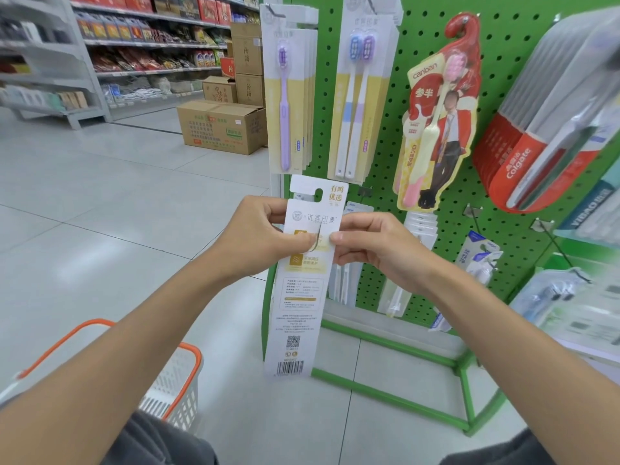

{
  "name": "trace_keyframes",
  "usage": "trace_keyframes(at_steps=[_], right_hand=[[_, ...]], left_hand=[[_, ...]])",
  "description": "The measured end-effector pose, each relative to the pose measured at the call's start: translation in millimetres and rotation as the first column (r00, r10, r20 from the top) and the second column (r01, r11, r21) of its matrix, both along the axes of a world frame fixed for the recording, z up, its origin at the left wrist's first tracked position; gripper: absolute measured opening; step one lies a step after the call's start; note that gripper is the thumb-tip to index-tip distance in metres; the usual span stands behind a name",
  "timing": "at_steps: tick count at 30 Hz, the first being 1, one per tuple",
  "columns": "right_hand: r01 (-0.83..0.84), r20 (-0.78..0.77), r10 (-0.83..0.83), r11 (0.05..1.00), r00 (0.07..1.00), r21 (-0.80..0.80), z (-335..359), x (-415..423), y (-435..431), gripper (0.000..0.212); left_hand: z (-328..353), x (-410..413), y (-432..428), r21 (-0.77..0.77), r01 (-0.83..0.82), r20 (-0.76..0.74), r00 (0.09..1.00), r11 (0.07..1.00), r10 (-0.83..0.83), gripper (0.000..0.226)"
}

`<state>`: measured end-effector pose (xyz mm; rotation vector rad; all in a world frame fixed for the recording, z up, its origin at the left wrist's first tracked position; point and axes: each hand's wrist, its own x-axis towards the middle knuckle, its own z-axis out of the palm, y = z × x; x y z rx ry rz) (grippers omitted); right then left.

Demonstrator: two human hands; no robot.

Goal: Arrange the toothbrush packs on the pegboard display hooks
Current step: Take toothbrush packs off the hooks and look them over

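hold: my left hand (265,236) and right hand (372,245) both pinch one toothbrush pack (303,280), printed back toward me | where: in front of green pegboard (432,135), below hung packs | why: steadying its hang-hole for a hook

A white plastic lattice shopping basket with an orange rim and handle (174,387) stands on the pale glossy tiled floor (100,203) at lower left. Further back, a large brown cardboard carton with green and red print (219,127) sits on the floor, and behind it smaller brown cardboard boxes (246,58) are stacked. Beyond them, long grey metal shelves (151,45) carry red boxes and bagged goods. A second grey shelf unit (43,78) at far left is blurred.
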<state>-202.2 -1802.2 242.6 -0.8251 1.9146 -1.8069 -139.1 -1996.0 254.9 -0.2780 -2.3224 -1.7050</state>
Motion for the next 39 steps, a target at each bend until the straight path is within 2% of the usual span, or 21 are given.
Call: trace_keyframes(at_steps=[4, 6, 7, 9, 10, 12, 16, 19, 21, 23, 26, 29, 31, 33, 36, 39], right_hand=[[0.027, -0.022, -0.027, 0.999, 0.999, 0.018, -1.6, 0.4, -2.5, 0.016], [0.059, -0.027, -0.058, 0.998, 0.998, 0.034, -2.4, -1.2, -4.2, 0.015], [0.079, -0.029, -0.078, 0.996, 0.997, 0.042, -3.1, -2.0, -5.4, 0.016], [0.129, -0.017, -0.129, 0.991, 0.992, 0.037, -5.6, -3.8, -7.9, 0.017], [0.155, 0.0, -0.155, 0.988, 0.988, 0.024, -6.9, -4.3, -9.1, 0.016], [0.186, 0.05, -0.185, 0.982, 0.981, -0.018, -9.2, -5.2, -11.3, 0.013], [0.19, 0.195, -0.155, 0.966, 0.969, -0.174, -13.0, -4.9, -16.5, 0.014], [0.181, 0.271, -0.108, 0.948, 0.957, -0.261, -14.6, -1.6, -21.4, 0.013], [0.18, 0.309, -0.084, 0.938, 0.947, -0.296, -13.4, -1.5, -21.8, 0.013], [0.174, 0.34, -0.066, 0.938, 0.938, -0.299, -10.7, -2.4, -20.2, 0.014], [0.193, 0.52, -0.009, 0.934, 0.854, -0.302, -10.0, -8.1, -14.7, 0.033], [0.251, 0.706, 0.063, 0.909, 0.705, -0.332, -16.8, -12.2, -11.0, 0.05], [0.315, 0.769, 0.053, 0.893, 0.637, -0.322, -24.1, -12.4, -12.0, 0.05], [0.363, 0.756, -0.084, 0.907, 0.65, -0.212, -31.8, -13.4, -14.8, 0.034], [0.425, 0.596, -0.378, 0.903, 0.709, 0.067, -40.8, -16.0, -19.6, 0.024], [0.441, 0.491, -0.464, 0.881, 0.738, 0.17, -46.0, -18.1, -25.9, 0.024]], left_hand=[[-1.7, -0.6, -2.5, 0.01, -0.002, 0.032, 0.999, 1.0, 0.002, 0.026], [-3.8, -2.3, -6.4, 0.019, 0.015, 0.118, 0.993, 1.0, -0.017, 0.019], [-5.4, -3.3, -9.9, 0.029, 0.054, 0.199, 0.978, 0.998, -0.058, 0.029], [-11.6, -7.8, -19.3, 0.139, 0.167, 0.4, 0.892, 0.976, -0.21, 0.067], [-16.8, -10.3, -23.1, 0.213, 0.195, 0.474, 0.836, 0.957, -0.276, 0.077], [-29.9, -14.4, -28.8, 0.243, 0.193, 0.581, 0.756, 0.951, -0.302, 0.084], [-61.5, -21.0, -30.4, 0.165, 0.222, 0.78, 0.567, 0.961, -0.264, 0.101], [-73.1, -25.6, -28.7, 0.249, 0.204, 0.83, 0.458, 0.947, -0.318, 0.094], [-73.4, -26.5, -27.4, 0.31, 0.167, 0.816, 0.457, 0.936, -0.353, 0.094], [-71.1, -27.3, -27.3, 0.278, 0.085, 0.804, 0.525, 0.957, -0.28, 0.087], [-73.5, -34.6, -33.8, 0.038, -0.099, 0.746, 0.665, 0.994, 0.037, 0.071], [-83.7, -43.2, -43.7, -0.17, -0.316, 0.643, 0.682, 0.933, 0.348, 0.067], [-90.3, -46.3, -48.0, -0.197, -0.427, 0.567, 0.685, 0.883, 0.457, 0.053], [-96.8, -49.9, -50.6, -0.143, -0.493, 0.511, 0.706, 0.858, 0.491, 0.048], [-104.5, -52.5, -58.2, -0.089, -0.567, 0.456, 0.708, 0.819, 0.539, 0.047], [-106.9, -53.4, -69.9, -0.045, -0.578, 0.464, 0.711, 0.815, 0.529, 0.049]])
